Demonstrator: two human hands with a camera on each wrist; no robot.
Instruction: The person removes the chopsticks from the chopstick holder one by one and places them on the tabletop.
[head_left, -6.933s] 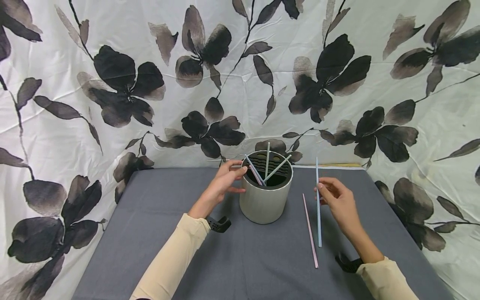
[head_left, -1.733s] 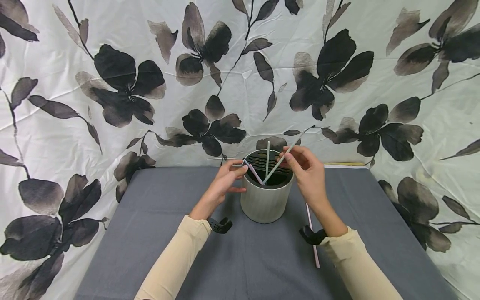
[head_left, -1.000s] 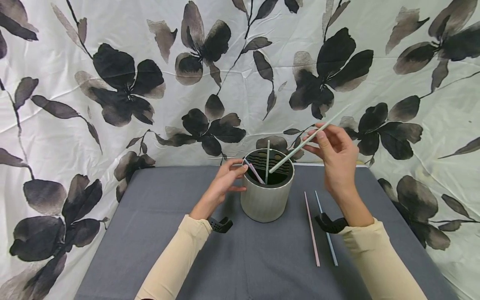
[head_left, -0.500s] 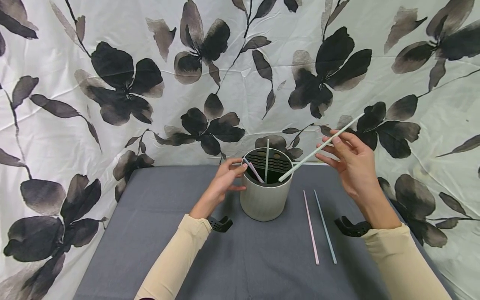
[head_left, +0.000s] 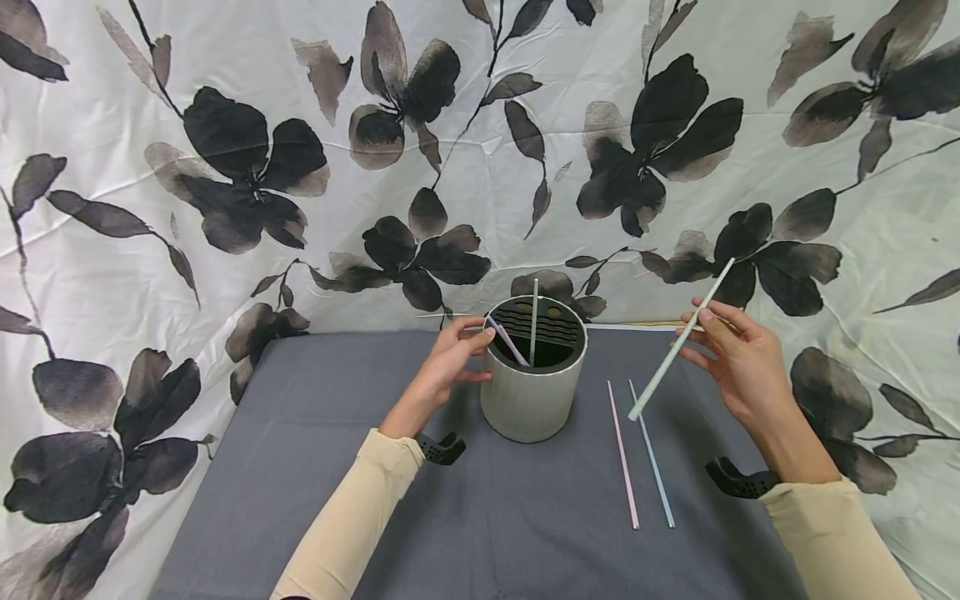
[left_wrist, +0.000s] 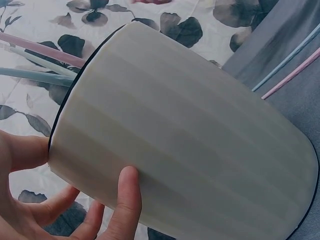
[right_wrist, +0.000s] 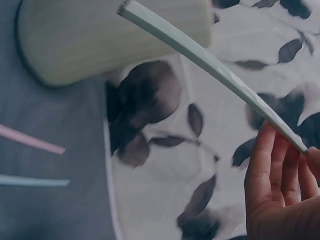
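Observation:
In the head view, my right hand point(head_left: 742, 358) pinches a thin pale green stick point(head_left: 678, 342). The stick slants over the table, its lower end in the air above two sticks lying there, one pink point(head_left: 622, 454) and one blue point(head_left: 652, 454). My left hand point(head_left: 446, 362) holds the rim of a pale grey, round pen holder point(head_left: 531, 408); the left wrist view shows one fingertip point(left_wrist: 130, 175) against its wall. A pale green stick point(head_left: 535, 321) stands in the holder. A pink stick point(head_left: 510, 343) and a bluish one lean near my left fingers, partly overlapping.
A dark grey cloth covers the table point(head_left: 315, 433). Behind it hangs a white curtain point(head_left: 525, 200) with black flowers. Along the back edge, right of the holder, lies a flat pale strip with yellow, partly hidden by my right hand.
My right hand laid the blue stick beside the pink one, then drew the pale green stick out of the holder and moved it right and down. The left hand stayed at the rim.

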